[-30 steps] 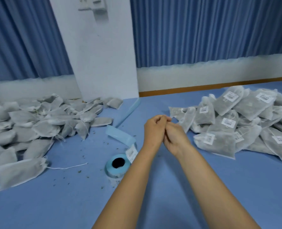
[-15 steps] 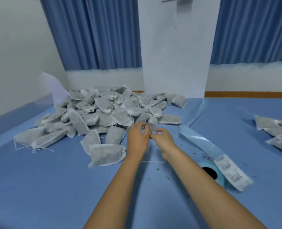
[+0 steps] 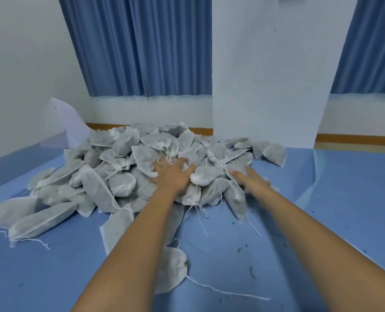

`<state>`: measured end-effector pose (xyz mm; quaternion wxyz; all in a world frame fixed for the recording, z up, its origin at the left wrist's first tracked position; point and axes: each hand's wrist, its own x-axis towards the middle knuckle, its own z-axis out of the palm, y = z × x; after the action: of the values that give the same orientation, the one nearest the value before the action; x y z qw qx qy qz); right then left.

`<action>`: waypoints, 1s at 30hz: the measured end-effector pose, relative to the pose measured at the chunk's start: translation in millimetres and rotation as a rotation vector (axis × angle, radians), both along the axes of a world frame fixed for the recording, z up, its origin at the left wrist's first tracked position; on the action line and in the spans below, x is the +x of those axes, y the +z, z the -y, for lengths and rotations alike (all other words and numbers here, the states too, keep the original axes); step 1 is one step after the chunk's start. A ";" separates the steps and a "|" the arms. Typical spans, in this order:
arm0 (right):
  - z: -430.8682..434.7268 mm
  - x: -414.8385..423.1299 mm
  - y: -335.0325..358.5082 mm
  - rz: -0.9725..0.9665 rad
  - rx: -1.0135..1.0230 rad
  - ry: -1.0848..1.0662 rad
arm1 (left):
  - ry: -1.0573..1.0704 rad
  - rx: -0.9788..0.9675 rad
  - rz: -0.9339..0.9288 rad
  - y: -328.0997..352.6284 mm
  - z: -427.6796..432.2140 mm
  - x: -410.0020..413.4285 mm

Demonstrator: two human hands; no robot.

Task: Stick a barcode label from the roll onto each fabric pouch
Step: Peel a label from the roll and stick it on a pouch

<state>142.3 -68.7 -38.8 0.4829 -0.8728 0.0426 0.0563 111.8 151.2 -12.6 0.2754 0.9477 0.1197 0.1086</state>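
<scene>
Both hands are laid on the heap of fabric pouches, and the next pouch is being chosen.

The left hand (image 3: 173,174) is spread wide, fingers pressed into the middle of the pouch heap (image 3: 124,163). The right hand (image 3: 250,180) is laid with straight fingers on the heap's right edge, and nothing is gripped by either. The heap is piled at the far middle of the blue table cover (image 3: 322,221), and no barcode is seen on any pouch in it. One loose pouch (image 3: 171,273) lies near, partly hidden under the left forearm. The label roll is not in view. The step in hand is judged to be fetching an unlabelled pouch. For the next move, a single pouch must be closed on and drawn clear of its neighbours and their trailing strings, then carried to wherever the roll is kept.
</scene>
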 end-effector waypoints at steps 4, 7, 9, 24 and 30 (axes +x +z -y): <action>-16.4 -4.0 -3.5 0.025 0.016 0.174 | -0.164 0.154 -0.223 -7.1 13.4 2.6; -20.7 -23.8 2.7 0.027 0.079 0.243 | -0.225 0.086 -0.219 -6.7 14.9 -11.8; -20.2 -41.8 5.8 0.027 0.059 0.282 | -0.249 -0.077 -0.167 -8.1 16.0 -32.2; 7.7 -174.9 10.6 -0.063 0.264 0.079 | -0.286 -0.118 -0.216 -3.1 54.6 -172.5; 19.6 -188.3 28.6 0.325 -0.009 -0.141 | -0.075 0.250 0.128 9.7 74.8 -195.1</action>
<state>-45.9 -88.3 -10.2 0.4821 -0.8676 0.0253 -0.1194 -83.3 76.4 -2.9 0.1660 0.9696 0.0519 0.1723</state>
